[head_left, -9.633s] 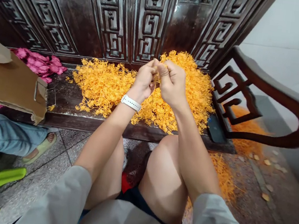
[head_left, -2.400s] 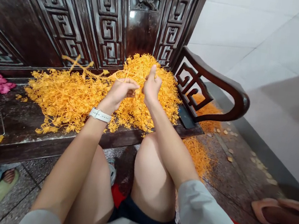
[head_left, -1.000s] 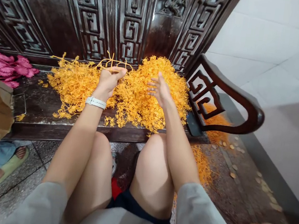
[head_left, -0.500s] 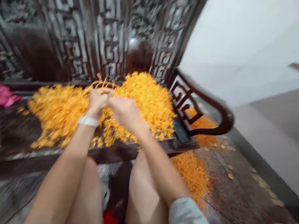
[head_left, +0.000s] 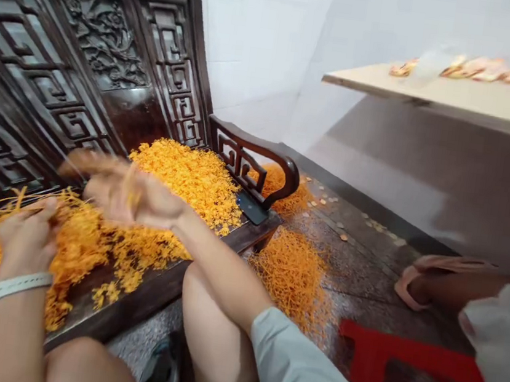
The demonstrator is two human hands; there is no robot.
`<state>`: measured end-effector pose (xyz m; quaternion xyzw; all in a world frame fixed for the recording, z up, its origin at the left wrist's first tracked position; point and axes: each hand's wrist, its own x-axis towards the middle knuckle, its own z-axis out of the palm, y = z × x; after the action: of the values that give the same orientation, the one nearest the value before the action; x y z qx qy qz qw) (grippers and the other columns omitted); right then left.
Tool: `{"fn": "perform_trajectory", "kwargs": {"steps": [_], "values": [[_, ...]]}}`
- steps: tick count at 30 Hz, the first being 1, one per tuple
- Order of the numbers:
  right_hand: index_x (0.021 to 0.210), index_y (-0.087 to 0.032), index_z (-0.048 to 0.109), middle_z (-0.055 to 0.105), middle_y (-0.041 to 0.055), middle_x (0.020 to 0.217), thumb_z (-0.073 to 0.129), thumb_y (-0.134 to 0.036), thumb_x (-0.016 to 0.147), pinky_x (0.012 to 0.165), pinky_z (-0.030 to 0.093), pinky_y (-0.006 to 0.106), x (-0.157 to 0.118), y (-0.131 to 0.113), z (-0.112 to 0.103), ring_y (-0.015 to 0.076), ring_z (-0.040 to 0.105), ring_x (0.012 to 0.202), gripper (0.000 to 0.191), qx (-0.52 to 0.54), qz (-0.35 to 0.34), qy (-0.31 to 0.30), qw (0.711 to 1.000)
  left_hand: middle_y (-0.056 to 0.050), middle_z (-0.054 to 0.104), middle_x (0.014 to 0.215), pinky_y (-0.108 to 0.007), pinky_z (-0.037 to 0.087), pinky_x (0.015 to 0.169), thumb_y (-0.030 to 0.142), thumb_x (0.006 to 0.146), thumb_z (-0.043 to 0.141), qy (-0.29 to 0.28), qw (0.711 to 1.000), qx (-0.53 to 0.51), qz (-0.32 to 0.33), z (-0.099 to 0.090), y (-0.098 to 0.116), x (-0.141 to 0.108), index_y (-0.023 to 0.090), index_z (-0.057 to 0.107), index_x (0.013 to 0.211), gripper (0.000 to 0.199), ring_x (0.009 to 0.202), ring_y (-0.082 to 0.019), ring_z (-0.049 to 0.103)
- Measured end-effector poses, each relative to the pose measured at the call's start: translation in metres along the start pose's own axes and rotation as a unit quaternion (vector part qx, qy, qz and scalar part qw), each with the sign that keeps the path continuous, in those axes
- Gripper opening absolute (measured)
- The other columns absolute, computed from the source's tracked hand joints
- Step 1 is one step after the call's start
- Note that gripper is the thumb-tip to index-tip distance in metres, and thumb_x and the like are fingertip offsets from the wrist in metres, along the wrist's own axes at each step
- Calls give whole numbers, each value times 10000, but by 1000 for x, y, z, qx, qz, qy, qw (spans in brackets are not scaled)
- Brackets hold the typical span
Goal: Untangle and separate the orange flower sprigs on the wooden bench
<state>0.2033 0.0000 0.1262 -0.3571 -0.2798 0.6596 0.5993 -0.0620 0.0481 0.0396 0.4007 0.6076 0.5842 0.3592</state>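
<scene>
My left hand [head_left: 29, 231], with a pale band on the wrist, is closed around thin yellow-orange plastic-looking stems [head_left: 14, 202] at the left. Beneath it spreads a heap of frilly yellow-orange flower-like pieces [head_left: 84, 241] on a dark wooden bench [head_left: 150, 283]. My right hand [head_left: 142, 199] is raised to the right of the left hand, above the heap, smeared by motion. A yellow bit shows among its fingers, but their grip is unclear. A brownish blur lies beyond its fingertips. A taller yellow pile [head_left: 195, 180] stands behind my right hand.
A phone [head_left: 253, 208] lies by the bench's curved armrest [head_left: 285, 170]. Orange stringy heaps [head_left: 294, 270] cover floor beside the bench. A red stool [head_left: 365, 353] and another person's sandalled foot [head_left: 420, 285] are at right. A shelf [head_left: 366, 81] juts out above the floor.
My view has swung right, bringing in the shelf and red stool. My hands were together over the heap; now they are apart, the right one raised and moving.
</scene>
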Motion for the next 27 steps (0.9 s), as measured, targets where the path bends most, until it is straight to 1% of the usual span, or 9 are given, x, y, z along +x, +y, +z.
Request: {"fn": "perform_trajectory", "kwargs": {"steps": [5, 10, 15, 17, 20, 21, 23, 25, 27], "values": [[892, -198, 547, 572, -25, 624, 435, -288, 1082, 403, 388, 179, 71, 14, -25, 105, 480, 475, 238, 169, 116, 9, 979, 203, 747, 716, -262, 594, 629, 414, 493, 954, 26, 982, -186, 21, 40, 21, -19, 368, 699, 681, 320, 929, -165, 735], [860, -190, 555, 348, -104, 553, 495, -216, 1060, 406, 196, 151, 76, 27, -36, 52, 224, 417, 210, 143, 49, -8, 989, -38, 808, 945, -185, 504, 554, 258, 701, 920, 5, 971, -235, 43, 85, 36, -49, 191, 753, 854, 236, 701, -97, 671], [1014, -186, 660, 639, -20, 775, 588, -129, 933, 490, 388, 168, 53, 6, -38, 62, 489, 537, 123, -25, -27, -179, 983, -77, 786, 904, -168, 383, 485, 298, 741, 901, 24, 984, -153, 89, 85, 41, -52, 156, 728, 874, 261, 647, -99, 649], [1073, -196, 666, 728, 10, 898, 664, -99, 881, 538, 458, 191, 41, -5, -44, 80, 583, 598, 215, -133, -25, -327, 935, -78, 783, 887, -163, 393, 504, 295, 733, 911, 39, 980, -161, 111, 75, 42, -45, 156, 720, 885, 281, 675, -107, 668], [1074, -155, 691, 785, 104, 951, 826, -297, 838, 490, 471, 237, 33, -17, -51, 141, 651, 597, 306, -271, 149, -582, 752, -72, 780, 879, -162, 368, 490, 304, 745, 899, 65, 976, -176, 114, 56, 42, -33, 158, 712, 896, 282, 621, -82, 617], [1049, -151, 690, 785, 115, 923, 860, -365, 809, 474, 468, 238, 35, -16, -50, 150, 654, 590, 364, -269, 186, -592, 736, -65, 778, 877, -166, 352, 476, 313, 750, 895, 74, 976, -176, 107, 51, 42, -29, 158, 710, 897, 282, 580, -69, 577], [1020, -172, 657, 761, 95, 869, 853, -470, 804, 491, 493, 239, 48, -8, -43, 159, 662, 621, 417, -197, 173, -480, 837, -53, 777, 883, -173, 319, 449, 329, 761, 887, 82, 976, -178, 93, 42, 40, -25, 159, 707, 898, 283, 507, -42, 486], [1055, -200, 611, 735, 85, 902, 757, -567, 869, 574, 561, 275, 64, 8, -33, 185, 697, 738, 437, -82, 99, -265, 956, -48, 780, 900, -180, 287, 428, 329, 769, 883, 78, 975, -195, 75, 40, 38, -24, 160, 708, 895, 274, 465, -24, 412], [1106, -202, 590, 721, 111, 1001, 643, -647, 927, 661, 602, 324, 76, 24, -24, 216, 718, 862, 483, -33, 80, -130, 988, -51, 785, 910, -182, 280, 418, 314, 782, 878, 69, 972, -218, 61, 44, 38, -26, 162, 714, 894, 251, 455, -20, 398]]}}
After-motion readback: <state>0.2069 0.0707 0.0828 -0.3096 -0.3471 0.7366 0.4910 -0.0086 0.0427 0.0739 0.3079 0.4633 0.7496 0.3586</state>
